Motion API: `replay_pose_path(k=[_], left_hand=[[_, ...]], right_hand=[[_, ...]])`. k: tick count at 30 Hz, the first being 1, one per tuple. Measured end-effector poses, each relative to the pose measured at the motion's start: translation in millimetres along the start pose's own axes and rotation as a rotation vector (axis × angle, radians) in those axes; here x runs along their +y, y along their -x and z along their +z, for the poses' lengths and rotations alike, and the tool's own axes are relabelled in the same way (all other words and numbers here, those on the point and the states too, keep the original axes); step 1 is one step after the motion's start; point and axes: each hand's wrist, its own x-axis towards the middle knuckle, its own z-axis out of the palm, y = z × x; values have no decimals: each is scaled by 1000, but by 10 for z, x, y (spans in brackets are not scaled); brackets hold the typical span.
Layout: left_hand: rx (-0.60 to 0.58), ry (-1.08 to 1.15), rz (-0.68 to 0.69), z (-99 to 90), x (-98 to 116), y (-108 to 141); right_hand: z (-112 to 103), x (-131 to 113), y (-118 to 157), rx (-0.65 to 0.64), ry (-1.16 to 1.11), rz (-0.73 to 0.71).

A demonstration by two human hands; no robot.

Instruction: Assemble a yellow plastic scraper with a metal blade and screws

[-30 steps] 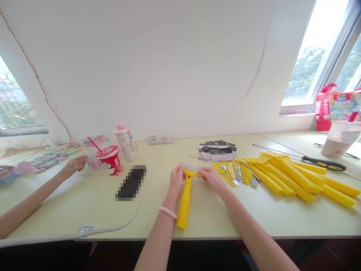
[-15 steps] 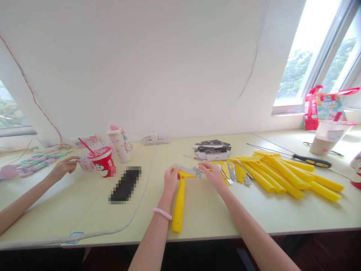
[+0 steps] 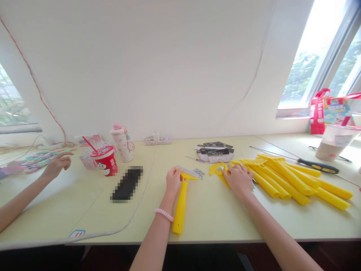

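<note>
A yellow scraper [image 3: 181, 205] with a metal blade along its head lies at the table's front, its handle towards me. My left hand [image 3: 173, 178] is closed on the left end of its head. Right of the head, a small heap of screws [image 3: 199, 173] rests on the table. Over the pile of flat yellow pieces [image 3: 214, 168] and metal blades, my right hand [image 3: 239, 178] is palm down, its bent fingers apart and touching the pile. What lies beneath those fingers is hidden.
Several yellow scraper handles [image 3: 299, 184] are heaped at right, a screwdriver [image 3: 316, 165] behind them. Black-and-white cards [image 3: 218, 152] lie further back. Leftward are a blurred black object [image 3: 126, 184], a red cup [image 3: 105, 162], a bottle [image 3: 123, 145], a cable [image 3: 135, 210] and another person's hand [image 3: 58, 165].
My right hand has moved right from the screws onto the yellow pieces and blades. My left hand stays on the scraper. The other person's hand has drawn away from the red cup.
</note>
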Motion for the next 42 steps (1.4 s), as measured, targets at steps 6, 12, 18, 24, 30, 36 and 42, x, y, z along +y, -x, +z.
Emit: replay_pose_path(k=[6, 12, 18, 24, 30, 36, 42], left_hand=[[12, 32, -20, 26, 57, 37], [3, 17, -13, 28, 26, 25], [-11, -4, -25, 25, 17, 23], [7, -11, -24, 30, 55, 27], [5, -18, -5, 27, 52, 30], [-13, -6, 5, 35, 36, 28], [-11, 25, 10, 32, 81, 46]], right_hand=[[-69, -30, -9, 110, -29, 9], [-165, -163, -21, 80, -562, -7], [-247, -641, 82, -160, -1025, -128], [-194, -916, 221, -178, -1147, -413], [-83, -885, 225, -159, -1245, -377], [-75, -888, 236, -269, -1291, -289], [-182, -934, 287, -123, -1092, -329]])
